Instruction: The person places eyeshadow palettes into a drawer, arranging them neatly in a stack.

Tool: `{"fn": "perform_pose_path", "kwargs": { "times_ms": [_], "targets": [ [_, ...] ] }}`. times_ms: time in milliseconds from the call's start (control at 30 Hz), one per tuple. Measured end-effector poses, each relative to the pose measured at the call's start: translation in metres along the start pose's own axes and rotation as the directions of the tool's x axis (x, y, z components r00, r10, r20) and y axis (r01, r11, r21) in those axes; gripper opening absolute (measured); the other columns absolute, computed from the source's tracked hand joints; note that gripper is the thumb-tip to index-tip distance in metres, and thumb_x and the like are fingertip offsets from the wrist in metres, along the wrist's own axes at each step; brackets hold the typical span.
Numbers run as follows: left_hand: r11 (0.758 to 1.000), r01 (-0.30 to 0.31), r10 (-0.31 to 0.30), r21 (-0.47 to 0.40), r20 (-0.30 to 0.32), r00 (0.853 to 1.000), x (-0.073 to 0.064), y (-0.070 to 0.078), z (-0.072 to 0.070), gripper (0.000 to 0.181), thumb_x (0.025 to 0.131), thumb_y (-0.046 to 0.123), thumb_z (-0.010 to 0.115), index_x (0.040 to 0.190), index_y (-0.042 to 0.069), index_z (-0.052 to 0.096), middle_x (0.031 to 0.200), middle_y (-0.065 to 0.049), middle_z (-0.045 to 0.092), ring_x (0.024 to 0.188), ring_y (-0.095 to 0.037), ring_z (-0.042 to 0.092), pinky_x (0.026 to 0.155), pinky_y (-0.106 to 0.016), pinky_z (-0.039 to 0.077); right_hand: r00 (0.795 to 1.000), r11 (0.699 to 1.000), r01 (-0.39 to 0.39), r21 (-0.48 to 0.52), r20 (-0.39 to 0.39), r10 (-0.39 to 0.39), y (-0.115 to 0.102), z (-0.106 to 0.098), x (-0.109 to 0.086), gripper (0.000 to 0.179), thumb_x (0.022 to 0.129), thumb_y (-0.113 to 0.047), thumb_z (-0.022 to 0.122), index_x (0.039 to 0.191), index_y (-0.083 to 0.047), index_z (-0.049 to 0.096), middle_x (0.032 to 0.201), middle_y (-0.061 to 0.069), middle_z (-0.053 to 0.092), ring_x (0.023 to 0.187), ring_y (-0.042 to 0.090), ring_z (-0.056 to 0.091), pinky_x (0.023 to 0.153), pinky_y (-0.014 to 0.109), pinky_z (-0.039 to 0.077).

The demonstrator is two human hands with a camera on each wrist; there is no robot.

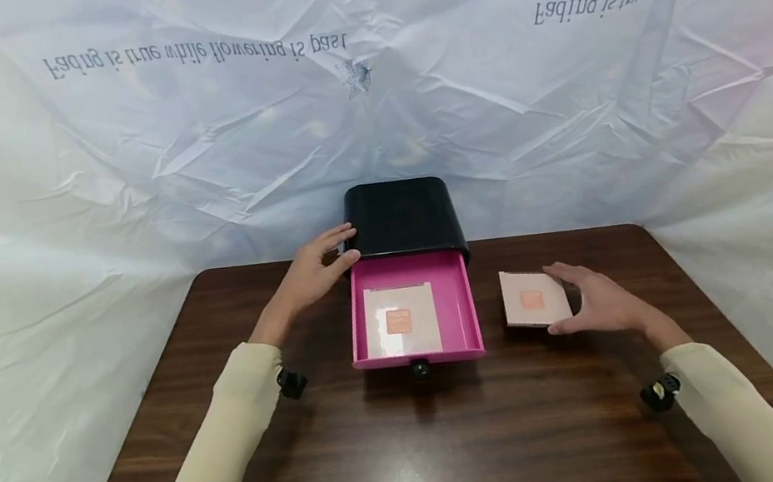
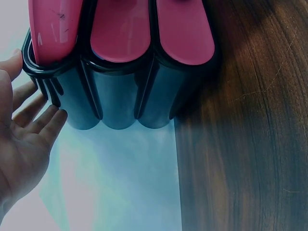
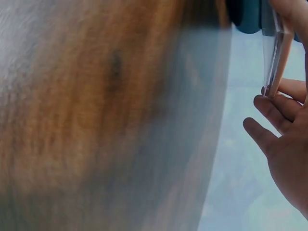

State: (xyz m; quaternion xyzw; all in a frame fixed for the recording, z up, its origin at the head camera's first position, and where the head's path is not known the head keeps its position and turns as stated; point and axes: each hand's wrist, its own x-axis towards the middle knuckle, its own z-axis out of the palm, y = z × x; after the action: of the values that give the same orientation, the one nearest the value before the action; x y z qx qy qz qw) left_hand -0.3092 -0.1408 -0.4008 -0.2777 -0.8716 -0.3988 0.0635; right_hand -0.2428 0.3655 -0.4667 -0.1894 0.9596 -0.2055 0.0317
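A small black drawer cabinet (image 1: 399, 215) stands at the table's back edge; its top pink drawer (image 1: 454, 306) is pulled out. Inside that drawer lies a flat pale pink square case (image 1: 419, 328) with an orange label. My left hand (image 1: 312, 274) rests against the cabinet's left side, fingers extended; the left wrist view shows these fingers (image 2: 41, 122) along the black wall. To the right of the drawer, my right hand (image 1: 604, 299) pinches a second pale pink case (image 1: 551, 299) by its edges, between thumb and fingers. In the right wrist view this case (image 3: 284, 60) appears edge-on with a clear layer.
Two more pink drawer fronts (image 2: 120, 36) show below the top one in the left wrist view, both closed. A round black knob (image 1: 420, 368) sticks out from the open drawer. Behind the dark wooden table (image 1: 419, 446) hangs a wrinkled white printed sheet (image 1: 247, 128).
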Motion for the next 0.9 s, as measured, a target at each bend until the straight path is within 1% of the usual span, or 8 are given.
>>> {"fn": "perform_pose_path", "kwargs": {
  "times_ms": [267, 433, 600, 900],
  "targets": [
    [1.0, 0.01, -0.01, 0.003, 0.011, 1.0, 0.0, 0.002, -0.002, 0.059, 0.103, 0.046, 0.06, 0.152, 0.016, 0.051, 0.162, 0.002, 0.04, 0.147, -0.025, 0.04, 0.116, -0.051, 0.039, 0.999, 0.999, -0.004, -0.044, -0.049, 0.002, -0.018, -0.024, -0.009, 0.121, 0.071, -0.062, 0.087, 0.161, -0.005, 0.03, 0.162, 0.03, 0.027, 0.144, 0.055, 0.028, 0.104, 0.075, 0.034],
    [1.0, 0.014, -0.014, -0.001, 0.012, 1.0, 0.001, 0.001, -0.002, 0.058, 0.103, 0.046, 0.059, 0.152, 0.016, 0.051, 0.162, 0.003, 0.04, 0.147, -0.024, 0.04, 0.116, -0.051, 0.039, 0.997, 0.997, -0.007, -0.074, -0.072, 0.001, -0.03, -0.04, -0.012, 0.121, 0.071, -0.06, 0.088, 0.161, -0.004, 0.03, 0.161, 0.03, 0.029, 0.143, 0.054, 0.03, 0.104, 0.074, 0.035],
    [1.0, 0.013, -0.013, -0.006, 0.015, 1.0, 0.001, 0.001, -0.002, 0.059, 0.103, 0.046, 0.059, 0.152, 0.016, 0.051, 0.162, 0.002, 0.039, 0.146, -0.025, 0.041, 0.115, -0.053, 0.039, 0.995, 0.995, 0.012, -0.103, -0.101, -0.023, -0.042, -0.054, -0.015, 0.12, 0.07, -0.06, 0.088, 0.159, -0.002, 0.032, 0.159, 0.031, 0.033, 0.142, 0.054, 0.032, 0.102, 0.073, 0.037],
    [1.0, 0.006, -0.006, -0.006, 0.017, 1.0, 0.0, -0.001, -0.002, 0.059, 0.103, 0.047, 0.059, 0.153, 0.016, 0.051, 0.162, 0.003, 0.039, 0.146, -0.026, 0.042, 0.115, -0.055, 0.039, 0.987, 0.991, 0.022, -0.129, -0.155, -0.042, -0.072, -0.077, -0.013, 0.118, 0.068, -0.062, 0.088, 0.159, -0.007, 0.037, 0.159, 0.027, 0.036, 0.144, 0.05, 0.032, 0.105, 0.071, 0.036]
  ]
}}
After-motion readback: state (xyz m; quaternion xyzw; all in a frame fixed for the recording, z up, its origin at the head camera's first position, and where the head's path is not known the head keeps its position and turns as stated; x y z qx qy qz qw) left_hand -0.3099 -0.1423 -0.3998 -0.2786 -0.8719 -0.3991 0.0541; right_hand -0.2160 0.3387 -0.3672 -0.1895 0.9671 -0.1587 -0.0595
